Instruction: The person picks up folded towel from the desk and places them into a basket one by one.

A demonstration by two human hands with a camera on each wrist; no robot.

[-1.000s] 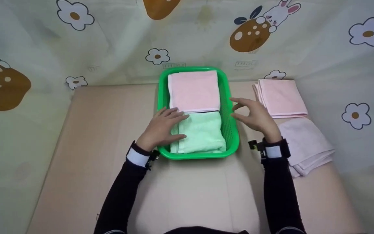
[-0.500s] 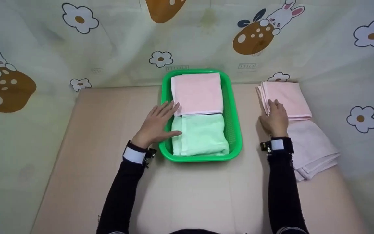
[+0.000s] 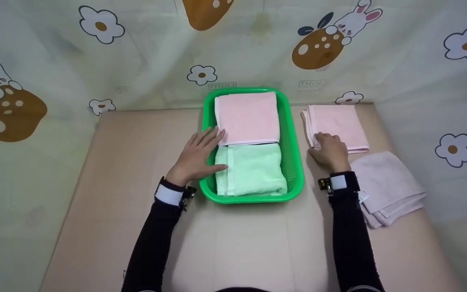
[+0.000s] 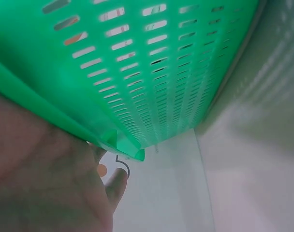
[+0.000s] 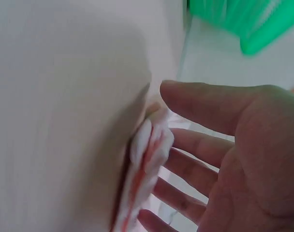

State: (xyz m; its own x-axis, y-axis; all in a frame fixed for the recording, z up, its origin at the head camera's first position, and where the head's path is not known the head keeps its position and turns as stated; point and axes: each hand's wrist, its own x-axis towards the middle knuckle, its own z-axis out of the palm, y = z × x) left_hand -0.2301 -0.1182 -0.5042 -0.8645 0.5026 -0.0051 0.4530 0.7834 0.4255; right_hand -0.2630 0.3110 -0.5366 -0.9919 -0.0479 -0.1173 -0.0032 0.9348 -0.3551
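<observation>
My left hand [image 3: 195, 160] lies over the left rim of a green plastic basket [image 3: 293, 178], its fingers spread. In the left wrist view the palm is close against the rim, with the slotted basket wall [image 4: 152, 63] beside it. Inside the basket are a folded pink towel [image 3: 247, 117] at the far end and a folded light green towel [image 3: 253, 168] at the near end. To the right, the fingers of my right hand [image 3: 330, 152] press on the near left part of another folded pink towel [image 3: 339, 123]. In the right wrist view the thumb stands apart from its folded edge [image 5: 147, 159].
A folded pale lilac towel [image 3: 389, 184] lies on the beige table [image 3: 249, 239], just right of my right wrist. A curtain [image 3: 148, 52] printed with rabbits and flowers rises behind the table and along both sides.
My right hand has come from beside the basket onto the right-hand pink towel and has slid it left, away from the lilac towel. My left hand has shifted slightly outward on the basket rim.
</observation>
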